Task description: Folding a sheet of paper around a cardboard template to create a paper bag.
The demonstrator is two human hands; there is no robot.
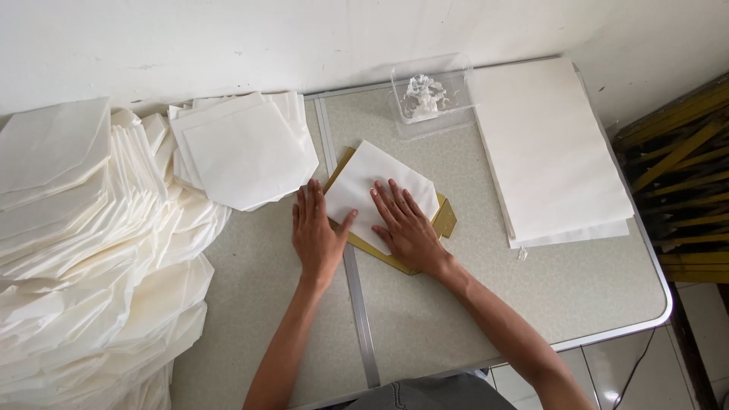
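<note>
i see both hands flat, nothing gripped: left hand (317,231) on the left edge of the white sheet (380,190), right hand (406,228) pressing its middle. sheet lies on a gold template (444,220) mid-table (456,304). folded stack (243,148) close left, flat paper pile (550,152) right, bare table toward me.

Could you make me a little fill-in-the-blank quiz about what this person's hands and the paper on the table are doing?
1. Both hands press flat on a white folded paper sheet lying on a ____-coloured flat template.
2. The right hand rests on the sheet; the left hand sits at its ____ edge.
3. The clear plastic box holds a crumpled ____ lump.

Missing words: gold; left; white
</note>
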